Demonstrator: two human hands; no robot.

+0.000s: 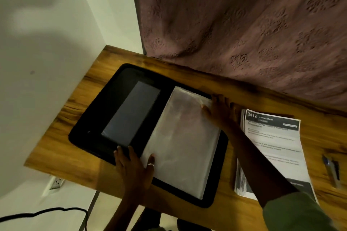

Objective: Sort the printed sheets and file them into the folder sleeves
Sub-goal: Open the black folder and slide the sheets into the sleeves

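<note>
Folder (88, 133): black, lying open on the wooden bench (75, 105), with its spine running from the far edge toward the person.
Sleeves (184, 146): clear plastic, stacked on the folder's right half; the top one looks empty. Their long axis runs parallel to the spine.
Printed sheets (272, 142): a stack on the bench just right of the folder and not yet filed. Its long axis is roughly parallel to the sleeves, with the dark "3412" header at the far end.
Left hand (135, 170): laid flat on the folder's near edge by the spine. The fingers (120, 155) are straight and the thumb rests on the near corner of the top sleeve, grasping nothing.
Right hand (219, 110): on the far right corner of the top sleeve, thumb on the plastic. Motion blur hides whether the fingers pinch the sleeve edge or only press it.
Key relation: the sheets lie to the right of the right hand, partly under its forearm. They are well apart from the left hand, which has the whole sleeve between it and the stack.
Nearer hand: the right, by a clear margin.
Likely step: opening or steadying a sleeve before the first sheet goes in.
Next move calls for: the right hand to reach sideways to the stack while the left holds the folder down.
Other: two pens (332, 169) at the bench's right end, beyond the stack.
</note>
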